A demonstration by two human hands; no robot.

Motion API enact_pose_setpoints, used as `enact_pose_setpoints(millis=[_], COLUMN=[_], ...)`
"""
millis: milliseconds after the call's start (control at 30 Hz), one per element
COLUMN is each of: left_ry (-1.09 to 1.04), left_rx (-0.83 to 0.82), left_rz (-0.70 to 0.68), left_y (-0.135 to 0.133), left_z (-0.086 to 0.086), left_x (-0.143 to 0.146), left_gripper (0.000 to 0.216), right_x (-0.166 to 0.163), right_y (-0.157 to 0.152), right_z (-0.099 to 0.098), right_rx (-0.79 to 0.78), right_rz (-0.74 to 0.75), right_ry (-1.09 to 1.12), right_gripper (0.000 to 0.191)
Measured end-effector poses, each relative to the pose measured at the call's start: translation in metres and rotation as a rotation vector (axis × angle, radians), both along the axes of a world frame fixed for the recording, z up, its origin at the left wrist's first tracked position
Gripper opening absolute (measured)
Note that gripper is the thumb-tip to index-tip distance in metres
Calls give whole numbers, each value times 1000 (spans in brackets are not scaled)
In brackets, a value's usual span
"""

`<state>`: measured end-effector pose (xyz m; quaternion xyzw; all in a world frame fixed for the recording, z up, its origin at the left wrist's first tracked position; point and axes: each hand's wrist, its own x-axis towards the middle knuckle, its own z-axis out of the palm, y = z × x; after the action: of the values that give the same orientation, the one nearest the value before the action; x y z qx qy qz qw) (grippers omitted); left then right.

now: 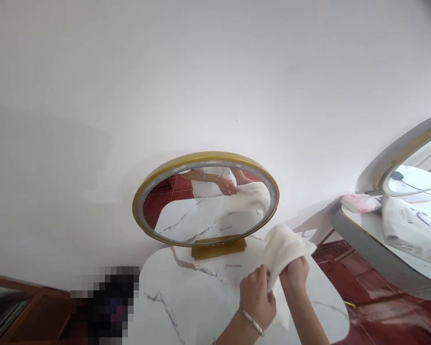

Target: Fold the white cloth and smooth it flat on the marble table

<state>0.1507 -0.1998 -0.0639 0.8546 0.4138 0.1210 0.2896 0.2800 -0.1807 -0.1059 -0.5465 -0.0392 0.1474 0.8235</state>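
A soft white cloth (284, 247) is bunched between my two hands above the right part of a white marble-patterned table (187, 297). My left hand (257, 293), with a bangle at the wrist, grips the cloth's near left edge, fingers closed. On the other side my right hand (296, 274) is closed on the cloth from below, its fingertips partly hidden by the fabric. A lower corner of the cloth hangs down between my forearms. Behind it a gold-rimmed oval mirror (205, 158) stands on a gold base (219, 249) and reflects both hands and the cloth.
At the right is a second table (373, 249) with another mirror (416, 167), a white and pink packet (359, 203) and a printed white fabric item (413, 225). A wooden cabinet (39, 306) and a blurred-out dark area are at lower left. The white wall (215, 72) rises behind.
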Motion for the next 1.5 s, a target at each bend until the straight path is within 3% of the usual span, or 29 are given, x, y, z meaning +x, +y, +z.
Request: enact_pose_setpoints(millis=[67,133,267,367,500,667,767,933,1100,1333,1500], left_ry=[-3,-141,-415,-496,-529,-276,-129,53,67,-64,-291], left_rx=[4,145,610,973,1310,1390,1417,1512,1553,1494,1426], left_rz=[16,84,207,216,116,-151,-200,-286,-331,-123,174], left_y=[10,29,82,120,158,177,172,169,184,198,208], left_z=[1,15,68,112,162,204,210,197,199,219,215], left_x=[-8,-14,-20,-17,6,53,65,57,43,2,-47], left_gripper=[26,22,23,31,28,30,33,40,37,38,36], right_x=[12,19,21,15,9,12,16,17,17,9,-22], right_y=[15,30,61,83,106,121,124,123,125,138,149], right_z=[17,38,86,111,115,110,114,122,136,181,221], right_rx=[20,39,69,85,3,-108,-97,-39,-12,-83,-53], right_rz=[-110,-176,-244,-197,-137,-261,-297,-328,-347,-400,-428], right_ry=[-20,-77,-302,-478,-571,-563,-514,-513,-630,-1010,-1313], right_gripper=[26,27,31,39,53,53,48,37,28,24,23])
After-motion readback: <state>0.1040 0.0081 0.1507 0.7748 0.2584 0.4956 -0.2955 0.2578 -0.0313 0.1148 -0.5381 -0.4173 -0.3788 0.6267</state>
